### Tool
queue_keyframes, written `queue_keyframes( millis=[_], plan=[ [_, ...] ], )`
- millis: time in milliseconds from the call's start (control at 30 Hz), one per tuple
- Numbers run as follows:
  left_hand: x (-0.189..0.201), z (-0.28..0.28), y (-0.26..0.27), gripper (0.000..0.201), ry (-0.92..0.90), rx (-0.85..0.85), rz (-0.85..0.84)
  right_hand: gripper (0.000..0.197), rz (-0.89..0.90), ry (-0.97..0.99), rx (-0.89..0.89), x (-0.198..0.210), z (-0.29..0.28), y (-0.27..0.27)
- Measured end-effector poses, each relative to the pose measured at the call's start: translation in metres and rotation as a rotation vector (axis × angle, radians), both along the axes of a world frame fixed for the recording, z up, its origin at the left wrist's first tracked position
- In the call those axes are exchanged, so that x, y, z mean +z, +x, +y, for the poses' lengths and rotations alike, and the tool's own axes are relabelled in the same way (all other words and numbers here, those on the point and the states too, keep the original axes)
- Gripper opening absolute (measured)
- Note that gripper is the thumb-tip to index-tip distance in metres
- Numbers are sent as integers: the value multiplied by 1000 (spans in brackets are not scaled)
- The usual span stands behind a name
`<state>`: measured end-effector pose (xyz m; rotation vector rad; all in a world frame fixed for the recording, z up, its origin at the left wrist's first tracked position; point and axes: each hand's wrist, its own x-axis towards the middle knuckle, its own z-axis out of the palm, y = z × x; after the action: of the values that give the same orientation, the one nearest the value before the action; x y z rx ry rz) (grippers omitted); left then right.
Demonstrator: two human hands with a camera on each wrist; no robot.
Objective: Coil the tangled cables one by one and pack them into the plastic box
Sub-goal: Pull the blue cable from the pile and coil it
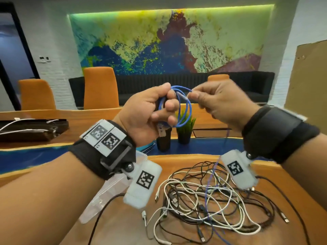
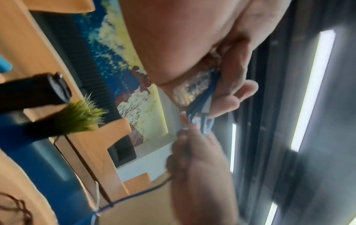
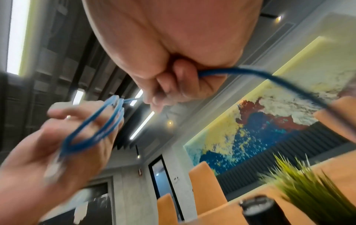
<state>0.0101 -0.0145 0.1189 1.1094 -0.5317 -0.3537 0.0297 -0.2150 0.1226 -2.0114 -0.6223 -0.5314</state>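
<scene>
My left hand [image 1: 164, 106] is raised above the table and grips a blue cable [image 1: 185, 112] wound in a few loops around its fingers, with a clear plug [image 1: 161, 132] hanging below. My right hand [image 1: 195, 96] pinches the same cable at the top of the coil. The cable's loose tail [image 1: 211, 175] drops to the tangled pile of black and white cables [image 1: 212, 202] on the wooden table. The clear plastic box [image 1: 104, 193] lies under my left wrist. The right wrist view shows the coil [image 3: 96, 126] on the left hand [image 3: 57, 152] and the right fingers [image 3: 173, 85] pinching the strand.
A small green plant [image 1: 185, 128] and a black bottle [image 1: 163, 141] stand behind the hands. A dark tray with white cables [image 1: 31, 129] sits at the far left. Orange chairs [image 1: 100, 87] line the far side. Cardboard [image 1: 309, 76] leans at the right.
</scene>
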Motion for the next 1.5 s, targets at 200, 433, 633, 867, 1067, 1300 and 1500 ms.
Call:
queue_keyframes(
  millis=[200, 433, 633, 867, 1067, 1300, 1500],
  plan=[
    [2, -2, 10, 34, -6, 379, -138, 21, 130, -552, 109, -40, 28, -20],
    [-18, -1, 5, 37, 747, 447, -744, 18, -125, -632, 89, 12, 25, -43],
    [-11, 3, -7, 25, 466, 142, -326, 16, -162, -209, -20, 26, 1, -20],
    [3, 7, 2, 33, -143, 184, -53, 27, 31, -249, -58, -26, 13, 1],
    [-7, -4, 8, 23, 441, 597, -504, 23, -39, -694, 81, -21, 35, -31],
    [-12, 1, 5, 40, 931, 346, -613, 8, -163, -526, -5, 12, 15, -20],
    [-8, 15, 1, 27, 645, 196, -352, 9, -208, -275, -86, 14, 2, 3]
  ],
)
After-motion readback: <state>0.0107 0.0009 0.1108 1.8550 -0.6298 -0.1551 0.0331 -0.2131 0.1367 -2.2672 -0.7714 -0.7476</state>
